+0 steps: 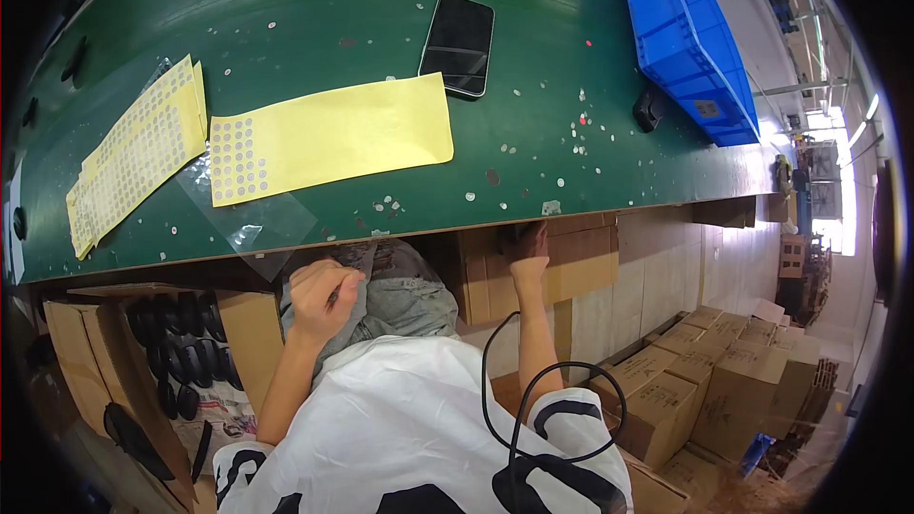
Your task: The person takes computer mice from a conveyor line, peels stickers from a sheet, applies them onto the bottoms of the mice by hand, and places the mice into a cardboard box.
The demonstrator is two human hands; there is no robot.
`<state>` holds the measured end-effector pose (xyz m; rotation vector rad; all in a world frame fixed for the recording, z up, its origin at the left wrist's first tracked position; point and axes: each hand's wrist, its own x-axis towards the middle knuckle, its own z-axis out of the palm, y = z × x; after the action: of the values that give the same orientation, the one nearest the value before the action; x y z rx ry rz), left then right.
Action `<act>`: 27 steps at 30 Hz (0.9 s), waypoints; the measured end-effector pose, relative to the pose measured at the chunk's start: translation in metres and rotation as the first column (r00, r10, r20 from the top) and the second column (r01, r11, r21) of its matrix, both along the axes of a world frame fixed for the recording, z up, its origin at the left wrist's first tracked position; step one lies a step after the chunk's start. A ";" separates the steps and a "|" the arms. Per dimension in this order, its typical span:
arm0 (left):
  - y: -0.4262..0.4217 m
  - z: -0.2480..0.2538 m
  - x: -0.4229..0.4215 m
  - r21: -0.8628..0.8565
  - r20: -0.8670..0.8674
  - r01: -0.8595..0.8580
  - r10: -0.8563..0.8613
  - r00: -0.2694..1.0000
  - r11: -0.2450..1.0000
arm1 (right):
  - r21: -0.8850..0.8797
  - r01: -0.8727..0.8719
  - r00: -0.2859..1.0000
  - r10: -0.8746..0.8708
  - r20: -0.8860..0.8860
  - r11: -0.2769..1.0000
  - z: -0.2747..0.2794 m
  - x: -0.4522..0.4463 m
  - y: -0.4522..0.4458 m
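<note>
My left hand [326, 297] is raised over my lap, just below the table edge, with its fingers curled closed. A small dark spot shows between the fingers, too little to name. My right hand [529, 255] reaches to a cardboard box [583, 257] under the table's front edge. Its fingers are mostly hidden there, beside a dark shape [514, 236] I cannot make out. On the green table, a yellow sticker sheet [343, 138] with small round grey stickers at its left end lies nearest my hands. More sticker sheets [143, 157], full of dots, lie stacked to its left.
A black phone [458, 43] lies behind the yellow sheet. At the right stand a blue bin [690, 48] and a small black part [648, 109]. An open carton [243, 343] of black parts sits lower left. Stacked cartons [657, 414] fill the floor at right. A black cable [487, 362] loops near my right arm.
</note>
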<state>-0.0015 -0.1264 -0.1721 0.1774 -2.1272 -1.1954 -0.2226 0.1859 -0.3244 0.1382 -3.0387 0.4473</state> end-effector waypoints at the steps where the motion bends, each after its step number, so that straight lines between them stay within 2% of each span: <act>1: 0.000 0.000 0.000 0.000 0.002 0.000 0.000 1.000 1.000 | 0.006 0.018 1.000 -0.019 0.025 1.000 0.001 0.000 -0.001; 3: 0.000 0.000 0.000 0.000 0.005 0.000 0.000 1.000 1.000 | 0.019 0.055 0.996 -0.056 0.075 0.998 0.004 0.000 -0.003; 14: 0.000 0.000 0.000 0.010 0.013 -0.005 0.005 1.000 1.000 | 0.035 0.043 0.996 -0.045 0.081 0.998 0.007 0.000 -0.003; 19: 0.000 -0.001 0.000 0.005 0.009 -0.017 0.017 1.000 1.000 | 0.091 0.031 1.000 -0.031 -0.002 0.995 0.007 0.000 -0.006; 27: 0.001 0.000 -0.001 0.021 0.004 -0.022 0.022 1.000 1.000 | 0.139 0.027 0.994 -0.042 0.101 0.990 0.008 -0.006 0.000</act>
<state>-0.0027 -0.1254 -0.1722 0.2123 -2.1108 -1.2062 -0.2282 0.1862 -0.3164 0.0712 -3.1676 0.2494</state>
